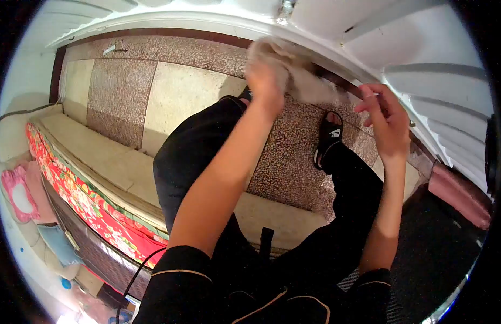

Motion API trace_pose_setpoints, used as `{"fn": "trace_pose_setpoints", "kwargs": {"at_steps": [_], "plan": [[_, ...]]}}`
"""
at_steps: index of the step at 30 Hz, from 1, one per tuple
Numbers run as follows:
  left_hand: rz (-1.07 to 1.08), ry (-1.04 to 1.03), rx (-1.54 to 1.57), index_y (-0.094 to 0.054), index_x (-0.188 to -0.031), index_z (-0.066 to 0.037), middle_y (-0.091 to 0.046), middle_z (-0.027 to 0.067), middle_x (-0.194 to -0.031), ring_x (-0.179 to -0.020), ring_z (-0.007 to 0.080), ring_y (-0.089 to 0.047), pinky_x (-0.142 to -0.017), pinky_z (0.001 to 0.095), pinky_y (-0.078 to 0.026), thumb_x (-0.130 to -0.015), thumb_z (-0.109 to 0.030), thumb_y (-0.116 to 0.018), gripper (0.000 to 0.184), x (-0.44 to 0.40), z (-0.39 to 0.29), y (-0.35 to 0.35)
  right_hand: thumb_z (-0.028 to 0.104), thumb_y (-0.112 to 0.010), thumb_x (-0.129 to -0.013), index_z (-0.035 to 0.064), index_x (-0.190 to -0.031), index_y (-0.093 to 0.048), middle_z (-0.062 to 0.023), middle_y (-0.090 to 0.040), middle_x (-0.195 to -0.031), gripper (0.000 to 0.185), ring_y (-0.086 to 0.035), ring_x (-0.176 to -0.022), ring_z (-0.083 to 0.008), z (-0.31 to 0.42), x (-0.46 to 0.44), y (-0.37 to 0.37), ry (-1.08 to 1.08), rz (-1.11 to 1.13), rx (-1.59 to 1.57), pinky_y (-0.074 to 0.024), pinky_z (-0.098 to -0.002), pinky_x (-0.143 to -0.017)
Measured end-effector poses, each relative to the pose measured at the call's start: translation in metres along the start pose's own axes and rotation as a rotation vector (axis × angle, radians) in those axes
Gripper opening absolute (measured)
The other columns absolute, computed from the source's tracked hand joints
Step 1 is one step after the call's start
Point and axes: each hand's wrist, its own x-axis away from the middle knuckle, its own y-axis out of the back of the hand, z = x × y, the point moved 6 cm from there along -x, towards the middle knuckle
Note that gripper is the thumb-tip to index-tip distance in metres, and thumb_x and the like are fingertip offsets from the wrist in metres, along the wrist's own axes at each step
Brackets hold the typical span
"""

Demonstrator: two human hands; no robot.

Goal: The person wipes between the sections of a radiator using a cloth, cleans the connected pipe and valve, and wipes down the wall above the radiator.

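Observation:
A beige-grey cloth (309, 83), smeared by motion, hangs from my left hand (266, 86) near the foot of the white panel. The fingers of that hand are closed around one end of it, partly blurred. The cloth's loose end trails toward my right hand (389, 124), with a gap between them. My right hand is raised, its fingers loosely bent and apart, with no object clearly visible in them. Below the cloth, my foot wears a black slide sandal (332, 132) on the speckled floor (293, 143).
A white ridged panel (423, 43) runs along the far side and right. Behind my legs is a cushioned seat (110, 151) with a red floral cover (99, 205). Pink (21, 194) and blue (59, 245) items lie at the left. A pink roll-like object (458, 197) sits at right.

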Motion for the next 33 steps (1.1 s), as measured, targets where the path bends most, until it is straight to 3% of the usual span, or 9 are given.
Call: {"fn": "trace_pose_setpoints", "kwargs": {"at_steps": [3, 5, 8, 12, 14, 16, 21, 23, 33], "plan": [[0.03, 0.087, 0.288, -0.049, -0.125, -0.002, -0.059, 0.013, -0.111, -0.103, 0.0256, -0.059, -0.091, 0.0373, -0.049, -0.104, -0.03, -0.033, 0.039, 0.009, -0.032, -0.019, 0.028, -0.058, -0.097, 0.0049, -0.1, -0.068, -0.0029, -0.066, -0.074, 0.025, -0.061, -0.064, -0.0107, -0.004, 0.003, -0.017, 0.084, 0.163, -0.123, -0.0484, -0.024, -0.061], [0.211, 0.025, 0.39, -0.05, -0.12, -0.002, -0.059, 0.0117, -0.113, -0.102, 0.0235, -0.059, -0.092, 0.0376, -0.048, -0.103, -0.036, -0.038, 0.04, 0.019, -0.049, -0.05, 0.029, -0.058, -0.097, 0.0043, -0.1, -0.068, -0.0036, -0.066, -0.074, 0.027, -0.061, -0.065, -0.0114, -0.004, 0.005, -0.021, 0.099, 0.204, -0.104, -0.0487, -0.0248, -0.061], [0.15, 0.181, 0.538, -0.053, -0.116, -0.004, -0.061, 0.0095, -0.109, -0.099, 0.0232, -0.059, -0.092, 0.038, -0.048, -0.103, -0.034, -0.039, 0.035, 0.042, -0.02, -0.072, 0.033, -0.054, -0.098, 0.0033, -0.1, -0.067, -0.0071, -0.066, -0.073, 0.032, -0.062, -0.064, -0.0151, -0.009, 0.012, -0.03, 0.146, 0.284, -0.088, -0.0498, -0.0286, -0.062], [0.163, 0.277, 0.524, -0.054, -0.113, -0.005, -0.061, 0.0067, -0.105, -0.093, 0.021, -0.06, -0.085, 0.0348, -0.051, -0.102, -0.031, -0.04, 0.032, 0.053, -0.007, -0.076, 0.035, -0.052, -0.098, 0.0042, -0.097, -0.066, -0.0165, -0.066, -0.078, 0.034, -0.065, -0.07, -0.0307, -0.015, 0.02, -0.045, 0.204, 0.428, 0.057, -0.0504, -0.0399, -0.066], [0.099, 0.246, 0.534, -0.054, -0.113, -0.004, -0.06, 0.0075, -0.105, -0.091, 0.0201, -0.059, -0.082, 0.033, -0.051, -0.102, -0.029, -0.039, 0.031, 0.052, -0.026, -0.07, 0.036, -0.052, -0.098, 0.0044, -0.096, -0.066, -0.0192, -0.066, -0.081, 0.035, -0.065, -0.073, -0.0362, -0.015, 0.025, -0.047, 0.237, 0.458, 0.141, -0.05, -0.0437, -0.068], [0.0, 0.019, 0.578, -0.051, -0.115, -0.002, -0.059, 0.0106, -0.108, -0.097, 0.0251, -0.057, -0.093, 0.037, -0.047, -0.1, -0.022, -0.037, 0.029, 0.039, -0.062, -0.05, 0.037, -0.051, -0.098, 0.004, -0.096, -0.066, -0.0219, -0.066, -0.084, 0.036, -0.063, -0.079, -0.0412, -0.011, 0.033, -0.048, 0.317, 0.503, 0.111, -0.0484, -0.0476, -0.071], [-0.071, 0.009, 0.427, -0.053, -0.114, -0.002, -0.06, 0.0108, -0.108, -0.098, 0.0236, -0.057, -0.091, 0.0368, -0.048, -0.099, -0.021, -0.039, 0.027, 0.065, -0.055, -0.067, 0.037, -0.049, -0.099, 0.005, -0.099, -0.065, -0.0188, -0.065, -0.085, 0.036, -0.061, -0.08, -0.0396, -0.01, 0.036, -0.047, 0.291, 0.555, 0.172, -0.0484, -0.0421, -0.074], [0.007, 0.074, 0.425, -0.055, -0.111, -0.004, -0.06, 0.0106, -0.107, -0.098, 0.0226, -0.057, -0.089, 0.037, -0.049, -0.098, -0.022, -0.04, 0.026, 0.077, -0.04, -0.08, 0.038, -0.047, -0.1, -0.0008, -0.089, -0.063, -0.0237, -0.064, -0.081, 0.044, -0.063, -0.079, -0.0433, -0.01, 0.039, -0.05, 0.368, 0.497, 0.13, -0.0482, -0.0501, -0.073], [-0.073, -0.125, 0.329, -0.049, -0.114, -0.002, -0.053, 0.0099, -0.109, -0.095, 0.0215, -0.052, -0.085, 0.0329, -0.045, -0.096, -0.024, -0.042, 0.029, 0.071, -0.07, -0.066, 0.041, -0.044, -0.1, 0.0006, -0.09, -0.063, -0.0256, -0.064, -0.082, 0.045, -0.062, -0.08, -0.0456, -0.019, 0.043, -0.056, 0.393, 0.528, 0.11, -0.0475, -0.0538, -0.074]]}}
